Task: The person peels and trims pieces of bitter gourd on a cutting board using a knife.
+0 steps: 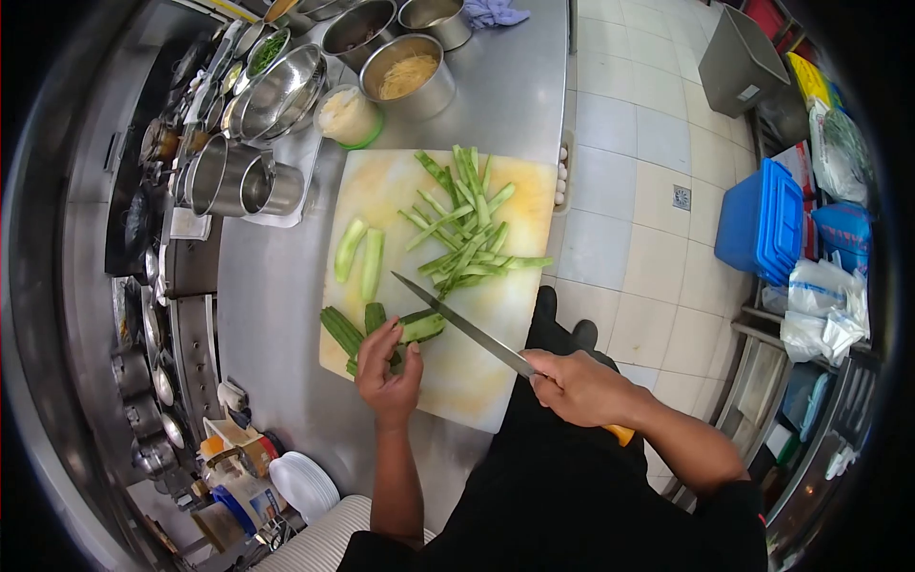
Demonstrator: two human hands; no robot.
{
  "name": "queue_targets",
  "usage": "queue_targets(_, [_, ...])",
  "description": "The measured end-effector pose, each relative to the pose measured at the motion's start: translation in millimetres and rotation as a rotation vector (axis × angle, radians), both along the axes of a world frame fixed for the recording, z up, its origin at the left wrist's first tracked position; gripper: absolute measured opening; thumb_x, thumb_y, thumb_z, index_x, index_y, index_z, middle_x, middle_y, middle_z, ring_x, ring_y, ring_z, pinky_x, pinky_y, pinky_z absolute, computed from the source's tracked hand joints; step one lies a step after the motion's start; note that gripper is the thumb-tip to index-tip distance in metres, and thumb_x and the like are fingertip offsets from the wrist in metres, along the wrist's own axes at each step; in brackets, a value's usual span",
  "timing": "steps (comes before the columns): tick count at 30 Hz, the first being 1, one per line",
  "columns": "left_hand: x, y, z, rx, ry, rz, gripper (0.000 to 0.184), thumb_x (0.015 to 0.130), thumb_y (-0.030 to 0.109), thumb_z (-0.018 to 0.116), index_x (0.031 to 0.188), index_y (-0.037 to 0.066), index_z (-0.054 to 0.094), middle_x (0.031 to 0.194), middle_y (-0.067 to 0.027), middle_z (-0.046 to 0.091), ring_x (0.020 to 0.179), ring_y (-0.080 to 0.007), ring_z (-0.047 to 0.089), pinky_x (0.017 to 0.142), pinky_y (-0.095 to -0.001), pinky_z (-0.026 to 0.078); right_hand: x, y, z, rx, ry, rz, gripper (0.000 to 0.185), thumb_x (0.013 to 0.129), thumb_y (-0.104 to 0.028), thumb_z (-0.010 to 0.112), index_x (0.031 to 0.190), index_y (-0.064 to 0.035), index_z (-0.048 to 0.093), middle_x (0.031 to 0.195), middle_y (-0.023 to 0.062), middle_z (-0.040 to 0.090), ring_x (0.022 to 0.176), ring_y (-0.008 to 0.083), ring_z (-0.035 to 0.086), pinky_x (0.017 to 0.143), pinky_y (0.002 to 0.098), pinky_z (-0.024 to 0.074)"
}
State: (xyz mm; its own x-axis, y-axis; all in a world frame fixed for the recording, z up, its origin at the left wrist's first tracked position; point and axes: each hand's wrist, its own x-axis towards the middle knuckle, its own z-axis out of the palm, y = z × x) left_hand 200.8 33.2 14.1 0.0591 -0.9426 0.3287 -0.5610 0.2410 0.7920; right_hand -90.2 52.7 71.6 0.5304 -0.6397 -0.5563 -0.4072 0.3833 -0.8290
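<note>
A long knife (467, 329) with an orange-ended handle is in my right hand (581, 386), its blade pointing up and left over the white cutting board (457, 391). My left hand (389, 377) is at the board's lower left, fingers bent and apart, touching or just over dark green vegetable pieces (343, 329); whether it grips one is unclear. A part-peeled piece (422, 329) lies beside its fingertips. Two pale peeled pieces (373, 264) rest on the left of the board. Green strips (467, 238) are heaped at its upper right.
Beyond the board stand a tub with a green base (349, 118), a metal pot of pale shreds (410, 76) and steel bowls (276, 95). Metal containers (221, 176) are at the left. Eggs (560, 173) sit by the counter's right edge. A blue bin (760, 221) stands right.
</note>
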Motion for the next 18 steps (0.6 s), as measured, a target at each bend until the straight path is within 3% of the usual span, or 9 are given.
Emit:
queue_targets(4, [-7, 3, 2, 0.003, 0.141, 0.065, 0.036, 0.079, -0.008, 0.076, 0.114, -0.002, 0.071, 0.119, -0.0162, 0.066, 0.103, -0.0243, 0.067, 0.085, -0.0308, 0.056, 4, 17, 9, -0.152, 0.082, -0.048, 0.038, 0.099, -0.015, 0.052, 0.133, -0.0004, 0.047, 0.081, 0.0284, 0.066, 0.074, 0.0490, 0.064, 0.070, 0.0544, 0.0528])
queue_targets(6, [-4, 5, 4, -0.018, -0.092, 0.045, 0.037, 0.079, -0.007, 0.078, 0.114, 0.000, 0.072, 0.114, -0.0144, 0.066, 0.101, -0.0235, 0.067, 0.085, -0.0318, 0.055, 3, 36, 10, -0.388, 0.188, -0.063, 0.041, 0.098, -0.015, 0.053, 0.135, 0.0001, 0.045, 0.076, 0.0273, 0.063, 0.066, 0.0479, 0.063, 0.064, 0.0540, 0.0538])
queue_targets(7, [-5, 5, 6, -0.021, -0.092, 0.049, 0.037, 0.079, -0.007, 0.078, 0.114, 0.000, 0.072, 0.114, -0.0144, 0.066, 0.101, -0.0235, 0.067, 0.085, -0.0318, 0.055, 1, 46, 16, -0.484, 0.258, -0.013, 0.044, 0.095, -0.013, 0.057, 0.135, 0.0024, 0.046, 0.071, 0.0245, 0.061, 0.055, 0.0411, 0.062, 0.053, 0.0492, 0.0535])
queue_targets(12, [-6, 0, 6, -0.055, -0.154, 0.027, 0.037, 0.077, -0.005, 0.081, 0.112, 0.002, 0.076, 0.111, -0.0131, 0.065, 0.098, -0.0228, 0.066, 0.085, -0.0324, 0.055, -1, 77, 27, -0.571, 0.362, 0.027, 0.049, 0.092, -0.010, 0.061, 0.135, 0.0087, 0.050, 0.064, 0.0190, 0.057, 0.045, 0.0293, 0.059, 0.039, 0.0393, 0.0483])
queue_targets(18, [-6, -4, 9, -0.080, -0.199, -0.005, 0.036, 0.077, -0.006, 0.081, 0.112, 0.001, 0.076, 0.109, -0.0128, 0.065, 0.097, -0.0217, 0.067, 0.085, -0.0317, 0.056, 1, 85, 30, -0.545, 0.347, 0.023, 0.046, 0.091, -0.008, 0.062, 0.133, 0.0084, 0.054, 0.064, 0.0189, 0.057, 0.046, 0.0294, 0.059, 0.040, 0.0389, 0.0487])
